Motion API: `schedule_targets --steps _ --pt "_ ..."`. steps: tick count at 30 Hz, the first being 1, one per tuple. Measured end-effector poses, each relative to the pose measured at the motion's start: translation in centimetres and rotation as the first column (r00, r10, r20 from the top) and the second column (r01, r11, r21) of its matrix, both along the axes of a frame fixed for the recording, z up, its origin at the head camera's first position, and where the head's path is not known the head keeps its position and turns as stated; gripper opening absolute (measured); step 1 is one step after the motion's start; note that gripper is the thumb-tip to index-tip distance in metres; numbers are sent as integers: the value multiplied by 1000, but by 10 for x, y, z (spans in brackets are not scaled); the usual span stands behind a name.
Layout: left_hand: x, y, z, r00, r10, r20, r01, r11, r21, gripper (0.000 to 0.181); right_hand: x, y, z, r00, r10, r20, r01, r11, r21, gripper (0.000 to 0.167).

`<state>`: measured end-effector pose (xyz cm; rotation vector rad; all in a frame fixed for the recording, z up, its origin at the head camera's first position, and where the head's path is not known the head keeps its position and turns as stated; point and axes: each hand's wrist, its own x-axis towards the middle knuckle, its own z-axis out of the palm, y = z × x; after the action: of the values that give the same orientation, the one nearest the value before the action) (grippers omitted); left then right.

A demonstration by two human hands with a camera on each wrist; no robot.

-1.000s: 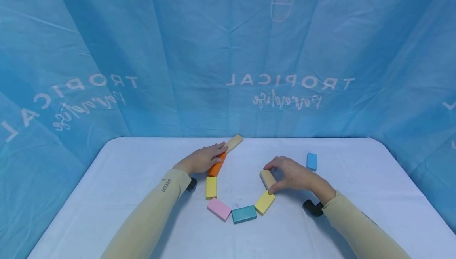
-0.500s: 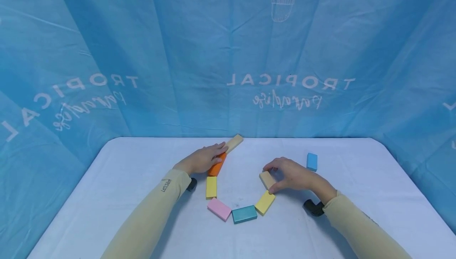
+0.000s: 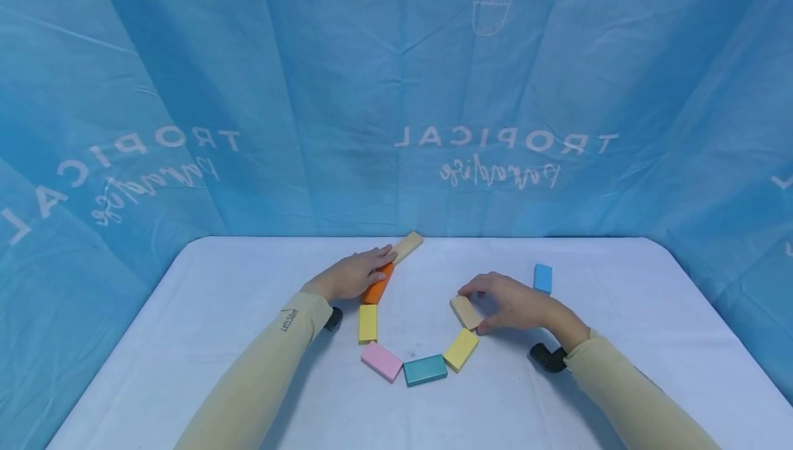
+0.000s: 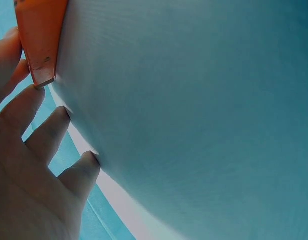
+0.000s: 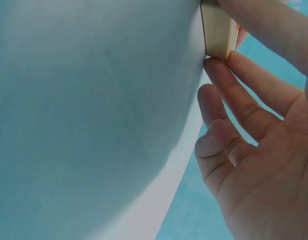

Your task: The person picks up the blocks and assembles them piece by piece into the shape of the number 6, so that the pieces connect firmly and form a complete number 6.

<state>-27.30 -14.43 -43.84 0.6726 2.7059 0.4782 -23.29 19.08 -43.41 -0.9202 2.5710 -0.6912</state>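
Observation:
In the head view my left hand (image 3: 350,277) rests on the orange block (image 3: 378,286), fingers extended toward a long wooden block (image 3: 407,246). The left wrist view shows these fingers spread, some touching the orange block (image 4: 40,40). My right hand (image 3: 514,303) pinches a short wooden block (image 3: 464,312) between thumb and fingertips at its two ends. This block's near end meets a yellow block (image 3: 461,349). In the right wrist view, fingertips touch the wooden block's end (image 5: 217,32), and the other fingers are bent beside it.
A yellow block (image 3: 367,324), a pink block (image 3: 381,361) and a teal block (image 3: 425,370) continue the curved row on the white tabletop (image 3: 248,395). Apart from them, a blue block (image 3: 542,278) lies at the back right. A blue printed cloth (image 3: 347,92) hangs behind.
The wooden block at my right hand has shifted slightly left. My right thumb has slid a little to the right, off the yellow block's corner. My left hand has stayed in place.

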Motion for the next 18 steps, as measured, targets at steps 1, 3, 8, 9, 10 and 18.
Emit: schedule_targets --steps 1,3,8,9,10,18 --pt "0 0 0 1000 1 0 -1 1000 0 56 -1 0 0 1000 1 -4 -1 1000 3 63" --pt "-1 0 1 1000 0 0 0 1000 -1 56 -1 -1 0 1000 5 -11 -5 1000 5 63" --pt "-1 1 2 1000 -5 -2 5 1000 3 56 -3 -2 1 1000 13 -12 -13 1000 4 63" --pt "-1 1 2 1000 -5 -3 5 1000 5 56 -3 -3 2 1000 16 -13 -16 1000 4 63" --pt "-1 0 2 1000 -7 -3 7 1000 2 56 -3 -3 2 1000 13 -9 -13 1000 8 63" --pt "0 1 2 1000 -12 5 12 1000 -2 56 -2 -8 3 1000 3 2 -3 1000 21 63"
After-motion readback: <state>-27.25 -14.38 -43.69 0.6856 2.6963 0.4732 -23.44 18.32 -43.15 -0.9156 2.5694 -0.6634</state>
